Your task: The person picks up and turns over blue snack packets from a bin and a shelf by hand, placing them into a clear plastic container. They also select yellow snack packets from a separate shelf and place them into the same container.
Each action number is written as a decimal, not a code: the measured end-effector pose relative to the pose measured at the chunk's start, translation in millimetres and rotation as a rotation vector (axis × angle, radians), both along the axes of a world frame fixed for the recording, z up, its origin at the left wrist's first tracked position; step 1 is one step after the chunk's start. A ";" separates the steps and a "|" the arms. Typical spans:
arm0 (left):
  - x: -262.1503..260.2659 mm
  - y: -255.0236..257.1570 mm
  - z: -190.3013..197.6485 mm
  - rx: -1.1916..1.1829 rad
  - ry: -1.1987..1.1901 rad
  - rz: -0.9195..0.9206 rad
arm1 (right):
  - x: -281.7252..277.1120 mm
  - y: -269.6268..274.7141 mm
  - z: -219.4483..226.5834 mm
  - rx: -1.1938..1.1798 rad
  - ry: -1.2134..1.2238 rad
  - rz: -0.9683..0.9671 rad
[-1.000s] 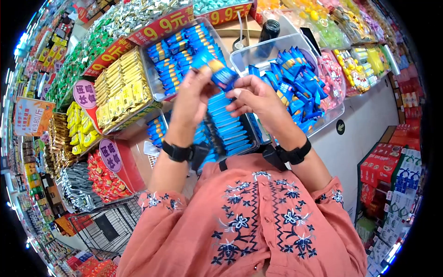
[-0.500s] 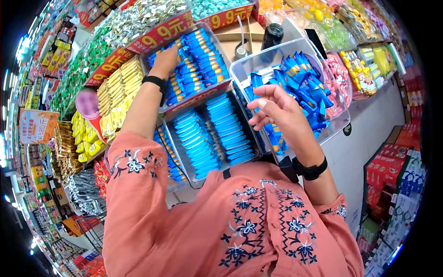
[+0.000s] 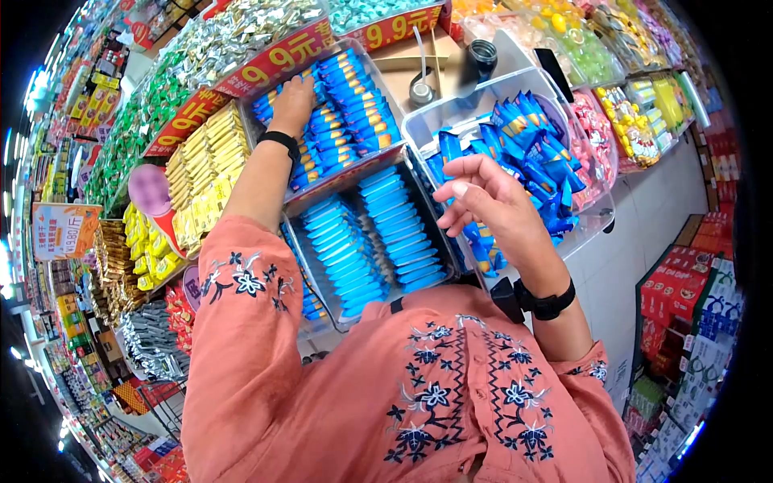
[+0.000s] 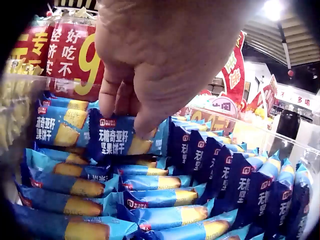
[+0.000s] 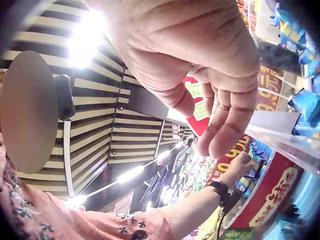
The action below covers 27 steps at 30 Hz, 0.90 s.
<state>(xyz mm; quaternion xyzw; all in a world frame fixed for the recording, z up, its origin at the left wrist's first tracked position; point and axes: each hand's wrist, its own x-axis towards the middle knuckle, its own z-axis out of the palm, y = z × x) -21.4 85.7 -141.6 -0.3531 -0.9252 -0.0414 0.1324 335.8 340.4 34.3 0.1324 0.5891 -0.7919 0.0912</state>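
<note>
My left hand reaches into the far clear bin of blue biscuit packets. In the left wrist view, its thumb lies on the front of one blue biscuit packet with fingers behind, pinching its top edge. That packet stands among rows of similar packets. My right hand hovers over the near side of the right-hand clear tub, which holds a loose heap of blue packets. Its fingers are loosely bent and hold nothing, as the right wrist view shows.
In front of my body stands a bin of light-blue packets in two rows. Yellow packets lie left of the far bin. A dark bottle stands behind the tub. Red price signs edge the back display.
Both hands were together on a blue packet a second ago; that packet is out of them now. The left hand went to the far bin, and the right drew back over the tub.
</note>
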 end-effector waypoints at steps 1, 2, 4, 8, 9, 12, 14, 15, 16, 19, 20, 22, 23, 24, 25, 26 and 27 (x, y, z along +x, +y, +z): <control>0.9 1.8 3.1 -0.015 -0.021 0.016 | 0.0 0.0 0.5 0.003 -0.003 0.001; 2.6 3.3 5.9 -0.029 -0.041 0.033 | 0.3 -0.1 1.3 0.006 -0.006 0.003; 3.4 4.6 2.4 -0.050 -0.033 0.031 | 0.7 0.1 2.1 0.009 -0.011 0.007; 6.8 6.8 9.7 -0.039 -0.038 0.004 | 3.1 1.5 1.4 0.029 -0.020 0.042; 7.1 6.2 8.2 -0.044 -0.001 -0.012 | 3.6 2.1 1.6 0.039 -0.021 0.059; 8.6 6.8 5.8 -0.065 0.084 -0.044 | 6.2 2.7 5.0 0.041 -0.020 0.058; 10.9 8.2 6.5 -0.086 0.102 -0.044 | 8.6 3.9 5.6 0.055 -0.018 0.060; 11.4 8.3 8.2 -0.109 0.099 -0.047 | 9.4 4.7 5.9 0.062 -0.017 0.063; 10.9 7.9 10.8 -0.134 0.096 -0.050 | 10.3 5.0 6.1 0.065 -0.023 0.062; 14.0 7.1 12.3 -0.132 0.062 -0.047 | 13.2 5.9 5.2 0.069 -0.033 0.060; 15.2 8.1 11.8 -0.117 0.047 -0.045 | 13.7 6.6 3.8 0.068 -0.032 0.062; 14.0 6.9 5.7 -0.094 0.025 -0.046 | 15.0 6.9 3.4 0.066 -0.036 0.066; 10.9 5.7 4.6 -0.094 0.017 -0.049 | 14.8 6.6 3.9 0.066 -0.036 0.068; 8.6 4.5 5.5 -0.094 0.009 -0.051 | 14.9 6.6 4.0 0.066 -0.036 0.071; 5.8 3.1 7.0 -0.076 -0.036 -0.039 | 15.3 6.8 3.9 0.063 -0.030 0.074; 2.6 2.0 8.9 -0.058 -0.081 -0.029 | 15.8 7.3 3.8 0.060 -0.023 0.076; 3.9 2.5 16.4 -0.039 -0.125 -0.021 | 16.3 8.0 3.7 0.056 -0.017 0.077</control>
